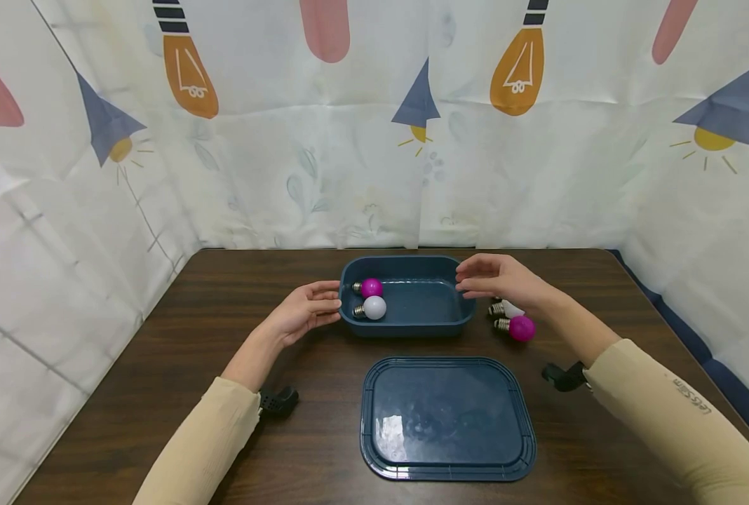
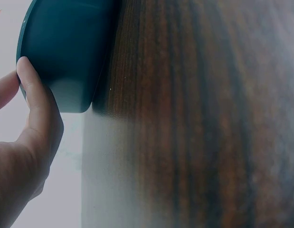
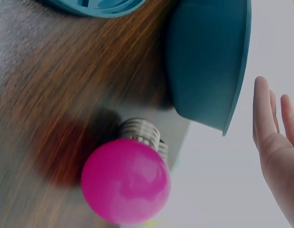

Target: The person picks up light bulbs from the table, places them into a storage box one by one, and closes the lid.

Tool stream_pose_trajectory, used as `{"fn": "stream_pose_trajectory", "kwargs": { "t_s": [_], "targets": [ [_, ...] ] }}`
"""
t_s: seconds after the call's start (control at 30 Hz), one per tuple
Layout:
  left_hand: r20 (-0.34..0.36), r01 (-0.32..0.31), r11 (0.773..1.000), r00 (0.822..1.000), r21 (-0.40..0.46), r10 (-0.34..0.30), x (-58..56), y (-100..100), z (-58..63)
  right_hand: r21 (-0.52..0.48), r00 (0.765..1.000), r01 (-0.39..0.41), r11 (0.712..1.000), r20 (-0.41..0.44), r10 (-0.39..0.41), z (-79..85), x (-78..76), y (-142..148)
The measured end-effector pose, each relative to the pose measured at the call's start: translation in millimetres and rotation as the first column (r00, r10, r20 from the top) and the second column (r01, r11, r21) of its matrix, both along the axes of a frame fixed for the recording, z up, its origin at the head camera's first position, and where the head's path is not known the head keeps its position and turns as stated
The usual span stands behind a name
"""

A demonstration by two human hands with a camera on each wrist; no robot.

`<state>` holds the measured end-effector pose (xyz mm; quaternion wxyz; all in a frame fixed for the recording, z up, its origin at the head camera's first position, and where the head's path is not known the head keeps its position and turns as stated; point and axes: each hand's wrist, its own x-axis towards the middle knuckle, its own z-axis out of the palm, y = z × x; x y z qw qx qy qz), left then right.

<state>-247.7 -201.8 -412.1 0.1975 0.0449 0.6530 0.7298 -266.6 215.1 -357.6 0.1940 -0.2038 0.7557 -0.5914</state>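
Note:
A dark blue rectangular box (image 1: pixel 406 330) stands on the table with a magenta light bulb (image 1: pixel 372 287) and a white light bulb (image 1: pixel 375 308) inside, at its left end. My left hand (image 1: pixel 301 308) touches the box's left end with fairly straight fingers; in the left wrist view its fingertips (image 2: pixel 24 64) meet the rim. Over the right end hovers my right hand (image 1: pixel 501 277), fingers extended and holding nothing; the right wrist view shows it apart from the box wall (image 3: pixel 208 66). Below it lie another magenta bulb (image 1: pixel 522 328) and a white bulb (image 1: pixel 512 308), partly hidden.
Nearer to me, a dark blue lid (image 1: pixel 448 414) lies flat on the brown wooden table (image 1: pixel 273 456). White patterned cloth (image 1: pixel 374 189) hangs behind the table. Each wrist carries a black device (image 1: pixel 280 401).

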Motion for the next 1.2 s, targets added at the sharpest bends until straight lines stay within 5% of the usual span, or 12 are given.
{"fn": "stream_pose_trajectory", "kwargs": {
  "t_s": [0.47, 1.2],
  "targets": [
    [0.000, 0.000, 1.000, 1.000, 0.007, 0.000, -0.6, 0, -0.2, -0.005, 0.997, 0.073, 0.997, -0.006, -0.073, 3.0, 4.4, 29],
    [0.003, -0.006, 1.000, 1.000, 0.007, 0.006, 0.5, 0, 0.5, 0.048, 0.983, 0.185, 0.982, -0.002, -0.185, -15.4, 10.1, 87]
  ]
}}
